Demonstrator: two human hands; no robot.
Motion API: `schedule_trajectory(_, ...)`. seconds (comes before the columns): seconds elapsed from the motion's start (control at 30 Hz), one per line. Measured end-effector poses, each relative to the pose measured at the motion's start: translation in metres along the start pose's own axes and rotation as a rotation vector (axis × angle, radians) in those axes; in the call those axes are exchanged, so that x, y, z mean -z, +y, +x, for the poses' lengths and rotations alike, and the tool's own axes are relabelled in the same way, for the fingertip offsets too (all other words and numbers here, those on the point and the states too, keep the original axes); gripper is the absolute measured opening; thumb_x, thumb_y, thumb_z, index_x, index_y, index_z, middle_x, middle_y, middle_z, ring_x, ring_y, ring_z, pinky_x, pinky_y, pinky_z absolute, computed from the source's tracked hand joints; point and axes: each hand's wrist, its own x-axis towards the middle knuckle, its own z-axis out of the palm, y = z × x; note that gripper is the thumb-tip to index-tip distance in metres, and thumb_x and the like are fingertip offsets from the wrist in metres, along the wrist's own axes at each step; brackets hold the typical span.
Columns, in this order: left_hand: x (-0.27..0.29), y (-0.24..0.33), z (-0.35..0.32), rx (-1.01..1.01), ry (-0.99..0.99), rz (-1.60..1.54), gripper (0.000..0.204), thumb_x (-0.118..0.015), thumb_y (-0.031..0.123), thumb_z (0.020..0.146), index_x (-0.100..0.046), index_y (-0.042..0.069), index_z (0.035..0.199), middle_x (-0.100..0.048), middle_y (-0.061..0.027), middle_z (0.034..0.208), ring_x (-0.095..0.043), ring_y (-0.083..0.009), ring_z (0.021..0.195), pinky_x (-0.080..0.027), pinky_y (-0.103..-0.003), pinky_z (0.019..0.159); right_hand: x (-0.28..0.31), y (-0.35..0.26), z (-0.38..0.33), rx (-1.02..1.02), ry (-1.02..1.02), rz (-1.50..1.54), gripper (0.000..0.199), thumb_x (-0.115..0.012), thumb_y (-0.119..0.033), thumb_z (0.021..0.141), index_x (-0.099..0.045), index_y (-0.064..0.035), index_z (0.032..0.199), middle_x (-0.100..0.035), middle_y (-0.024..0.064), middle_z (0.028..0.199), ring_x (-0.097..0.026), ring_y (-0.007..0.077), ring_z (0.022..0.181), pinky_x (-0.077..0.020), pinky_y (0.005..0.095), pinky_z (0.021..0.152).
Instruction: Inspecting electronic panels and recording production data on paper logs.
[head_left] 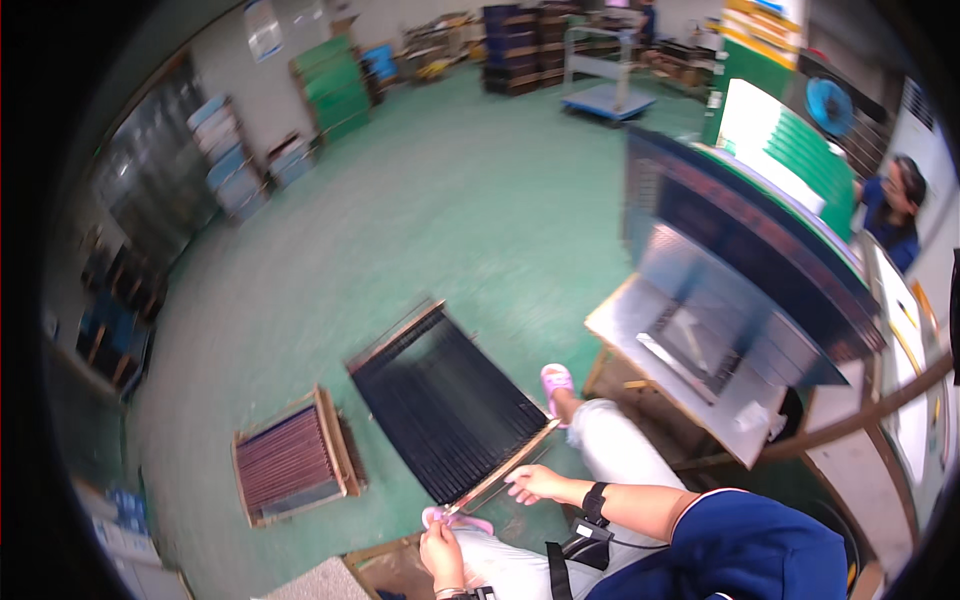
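Black finned panel (445,400) on floor; right hand (535,484) and left hand (442,545) grip near edge

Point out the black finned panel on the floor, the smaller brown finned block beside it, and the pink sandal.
black finned panel (445,400), head view, middle of its dark fins
brown finned block (285,460), head view, middle of its reddish-brown fins
pink sandal (555,380), head view, its strap

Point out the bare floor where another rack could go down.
Widest bare patch: green floor beyond the black finned panel, toward the far flat cart. A narrower strip separates that panel from the small brown rack. Crowded: near both hands and by the metal table.
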Motion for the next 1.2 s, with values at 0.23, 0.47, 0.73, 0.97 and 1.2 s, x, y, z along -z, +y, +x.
schedule_trajectory(0.23, 0.023, 0.083, -0.033, -0.635, 0.119, 0.278, 0.014, -0.055, 0.015, 0.080, -0.065, 0.007, 0.088, -0.064, -0.0115, 0.087, -0.060, -0.0308, 0.084, -0.047, -0.041, 0.074, 0.047, -0.077, -0.160, 0.529, 0.186, -0.250, 0.027, -0.040, -0.011, 0.092, -0.055, -0.0056, 0.114, -0.064, 0.0072, 0.097, -0.062, 0.0117, 0.076, -0.0520, 0.0259, 0.064)
schedule_trajectory(0.47, 0.024, 0.147, -0.062, -0.919, 0.038, 0.174, 0.014, -0.055, 0.026, 0.078, -0.066, 0.018, 0.082, -0.062, -0.0044, 0.091, -0.055, -0.0269, 0.091, -0.042, -0.040, 0.081, 0.079, -0.092, -0.368, 0.811, 0.548, -0.639, 0.025, -0.045, -0.016, 0.093, -0.057, -0.0036, 0.112, -0.065, 0.0089, 0.094, -0.063, 0.0153, 0.081, -0.0498, 0.0307, 0.076)
schedule_trajectory(0.73, -0.026, 0.134, -0.041, -1.023, -0.125, -0.012, 0.014, -0.056, 0.024, 0.081, -0.068, 0.019, 0.086, -0.063, -0.0041, 0.098, -0.054, -0.0280, 0.104, -0.036, -0.043, 0.093, 0.061, -0.068, -0.548, 1.039, 0.919, -0.653, 0.022, -0.050, -0.013, 0.090, -0.059, -0.0055, 0.109, -0.066, 0.0101, 0.089, -0.064, 0.0173, 0.079, -0.0494, 0.0292, 0.071)
schedule_trajectory(0.97, -0.076, 0.119, -0.029, -1.095, -0.134, 0.109, 0.016, -0.056, 0.026, 0.082, -0.067, 0.022, 0.093, -0.062, -0.0022, 0.112, -0.048, -0.0281, 0.117, -0.024, -0.050, 0.101, 0.124, -0.011, -0.694, 0.920, 1.694, -0.435, 0.025, -0.053, -0.013, 0.088, -0.060, -0.0044, 0.111, -0.067, 0.0069, 0.082, -0.062, 0.0109, 0.067, -0.0491, 0.0255, 0.062)
schedule_trajectory(1.2, -0.080, 0.133, -0.049, -1.035, -0.337, -0.031, 0.023, -0.055, 0.017, 0.084, -0.065, 0.020, 0.104, -0.058, -0.0095, 0.119, -0.040, -0.0369, 0.123, -0.028, -0.055, 0.100, 0.260, 0.101, -0.805, 0.280, 2.221, -0.608, 0.030, -0.059, -0.019, 0.083, -0.058, -0.0054, 0.110, -0.065, 0.0154, 0.091, -0.061, 0.0323, 0.084, -0.0481, 0.0383, 0.076)
